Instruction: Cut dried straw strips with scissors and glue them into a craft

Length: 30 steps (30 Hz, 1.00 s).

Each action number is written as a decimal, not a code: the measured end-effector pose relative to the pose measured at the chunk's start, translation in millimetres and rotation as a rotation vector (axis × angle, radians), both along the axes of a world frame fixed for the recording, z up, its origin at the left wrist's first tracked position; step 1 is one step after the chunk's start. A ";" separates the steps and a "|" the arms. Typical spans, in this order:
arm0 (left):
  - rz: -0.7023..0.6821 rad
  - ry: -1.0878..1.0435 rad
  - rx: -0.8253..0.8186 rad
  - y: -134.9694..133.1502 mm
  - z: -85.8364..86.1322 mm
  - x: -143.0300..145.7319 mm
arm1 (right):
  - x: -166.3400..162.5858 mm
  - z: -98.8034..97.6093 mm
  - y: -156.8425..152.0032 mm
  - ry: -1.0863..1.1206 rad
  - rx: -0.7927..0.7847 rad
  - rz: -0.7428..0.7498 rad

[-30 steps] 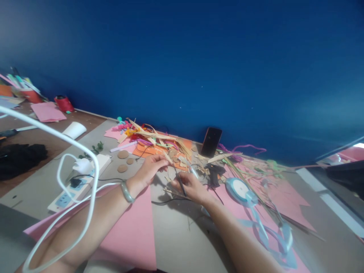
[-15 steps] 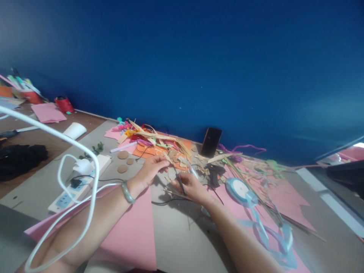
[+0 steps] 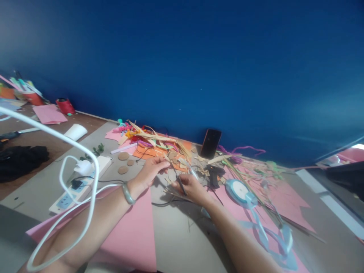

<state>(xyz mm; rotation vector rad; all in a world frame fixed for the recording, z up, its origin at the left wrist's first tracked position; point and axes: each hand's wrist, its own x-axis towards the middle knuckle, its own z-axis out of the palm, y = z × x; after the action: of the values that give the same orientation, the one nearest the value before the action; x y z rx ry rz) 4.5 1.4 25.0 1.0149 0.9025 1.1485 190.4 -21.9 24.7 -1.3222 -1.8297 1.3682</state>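
Note:
My left hand [image 3: 150, 171] is pinched on a thin tan straw strip [image 3: 170, 162] above the table, a grey bangle on its wrist. My right hand [image 3: 191, 187] is closed round a thin dark stick-like tool [image 3: 179, 182] just right of that strip. Both hands hover at the edge of a heap of tan straw strips and coloured pipe cleaners [image 3: 155, 139]. A pink paper sheet [image 3: 133, 231] lies under my left forearm.
A light-blue ribbon spool [image 3: 239, 189] with loose ribbon lies at the right on pink paper. A black phone [image 3: 211, 143] leans on the blue wall. A white power strip [image 3: 76, 185] and white cable [image 3: 93, 182] are at the left. Cork discs [image 3: 123, 156] lie nearby.
Both hands stay almost still on the strip and tool; the view has shifted slightly.

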 end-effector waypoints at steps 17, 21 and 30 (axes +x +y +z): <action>0.048 0.032 0.045 5.3 -6.0 -1.3 | 2.0 11.0 2.1 0.050 0.080 -0.033; 0.040 0.012 0.027 2.5 -0.9 -1.0 | 4.3 5.0 1.9 0.057 -0.004 0.030; -0.092 0.152 0.161 -3.0 2.6 -0.3 | 6.1 1.1 2.3 0.051 -0.041 0.059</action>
<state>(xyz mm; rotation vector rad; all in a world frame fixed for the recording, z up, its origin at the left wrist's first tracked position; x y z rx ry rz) 4.3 -1.6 27.6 1.2763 0.8835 1.0904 196.5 -19.6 25.8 -1.2507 -1.8288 1.4643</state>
